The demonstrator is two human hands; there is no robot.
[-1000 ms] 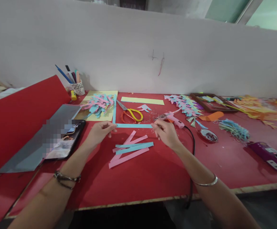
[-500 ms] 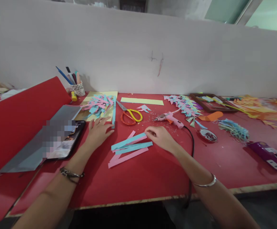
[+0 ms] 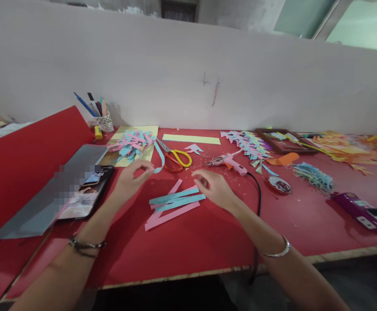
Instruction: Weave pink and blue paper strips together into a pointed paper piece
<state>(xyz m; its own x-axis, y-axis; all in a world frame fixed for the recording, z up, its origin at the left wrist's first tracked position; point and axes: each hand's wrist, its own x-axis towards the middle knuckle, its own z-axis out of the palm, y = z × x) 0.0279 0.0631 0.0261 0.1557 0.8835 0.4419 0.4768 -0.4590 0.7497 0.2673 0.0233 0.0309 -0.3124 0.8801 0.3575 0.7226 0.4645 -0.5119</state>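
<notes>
My left hand (image 3: 132, 180) pinches the lower end of a light blue paper strip (image 3: 160, 156), which bows up towards a heap of cut pink and blue paper pieces (image 3: 133, 144). My right hand (image 3: 214, 188) hovers at the right end of a loose bundle of pink and blue paper strips (image 3: 175, 201); its fingers are curved, a small gap shows to the thumb, and nothing is visible in it. Between and beyond the hands lie scissors (image 3: 174, 157) with a red and a yellow handle. A pink glue gun (image 3: 229, 162) rests behind my right hand.
On the left are a phone (image 3: 87, 194), a grey sheet (image 3: 36, 211), a raised red board (image 3: 36, 160) and a pen cup (image 3: 104, 123). A pale yellow strip (image 3: 191, 138) lies behind. To the right are a paper garland (image 3: 248, 144), a blue tassel (image 3: 313, 176) and a purple power strip (image 3: 363, 211).
My left hand has closed from spread fingers to a pinch on the light blue strip, which is now bent. My right hand has come slightly off the strip bundle, its fingers loosened.
</notes>
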